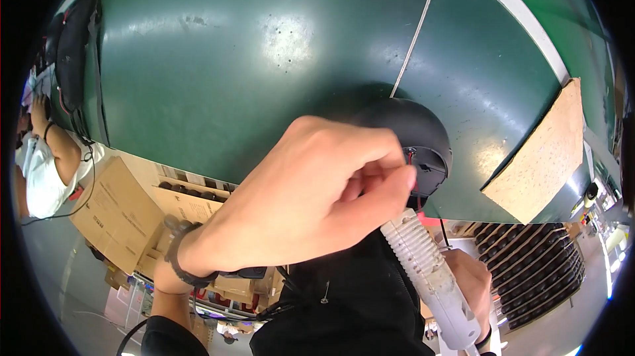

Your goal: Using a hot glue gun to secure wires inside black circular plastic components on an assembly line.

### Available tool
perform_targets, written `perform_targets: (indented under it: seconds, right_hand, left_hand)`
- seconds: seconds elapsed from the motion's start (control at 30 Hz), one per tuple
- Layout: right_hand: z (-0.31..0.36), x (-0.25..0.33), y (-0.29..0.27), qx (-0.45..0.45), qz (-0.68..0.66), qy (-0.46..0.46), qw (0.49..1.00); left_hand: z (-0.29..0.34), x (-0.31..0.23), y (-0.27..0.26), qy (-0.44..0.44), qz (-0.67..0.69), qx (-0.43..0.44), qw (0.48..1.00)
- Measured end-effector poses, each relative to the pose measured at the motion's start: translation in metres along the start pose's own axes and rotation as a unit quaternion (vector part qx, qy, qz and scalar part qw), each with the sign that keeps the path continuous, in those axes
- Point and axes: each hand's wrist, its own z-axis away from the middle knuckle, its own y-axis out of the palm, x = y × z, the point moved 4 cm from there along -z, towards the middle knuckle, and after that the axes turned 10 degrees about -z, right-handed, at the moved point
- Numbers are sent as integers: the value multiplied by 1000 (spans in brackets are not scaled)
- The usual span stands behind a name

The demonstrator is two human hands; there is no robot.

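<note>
A black round housing (410,124) with a domed back stands at the near edge of the green table. Red wires (411,156) show at its open lower face. My left hand (311,191) reaches across in front of it, thumb and forefinger pinched close to the wires; what is between the fingertips is hidden. Below, my right hand (468,280) is wrapped round a white glue gun (436,280) with a ribbed barrel, its front end pointing up towards the housing, close to my left thumb. The gun hides part of the right hand's fingers.
A tan board (542,158) lies at the table's right edge. Black padded items with cables (76,58) lie far left, near another person's arm (59,144). Cardboard boxes (119,214) stand below the table's left side. Racks of round black parts (532,270) stand lower right.
</note>
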Motion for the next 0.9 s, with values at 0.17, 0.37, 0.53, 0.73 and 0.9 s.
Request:
perform_targets:
  seconds: [0.17,0.37,0.53,0.73,0.9]
  right_hand:
    - [3,0,6,-3,40,-9,999]
    - [2,3,7,-19,58,-4,998]
    - [3,5,8,-11,59,2,998]
    - [10,6,4,-4,73,42,996]
    - [10,1,5,-19,61,21,998]
  left_hand:
    - [-5,4,6,2,18,-14,1000]
    - [-3,7,6,-20,35,-13,999]
    - [-1,5,2,-3,14,-1,1000]
    - [17,16,-14,47,-42,143,988]
    - [39,40,-10,23,-52,240,969]
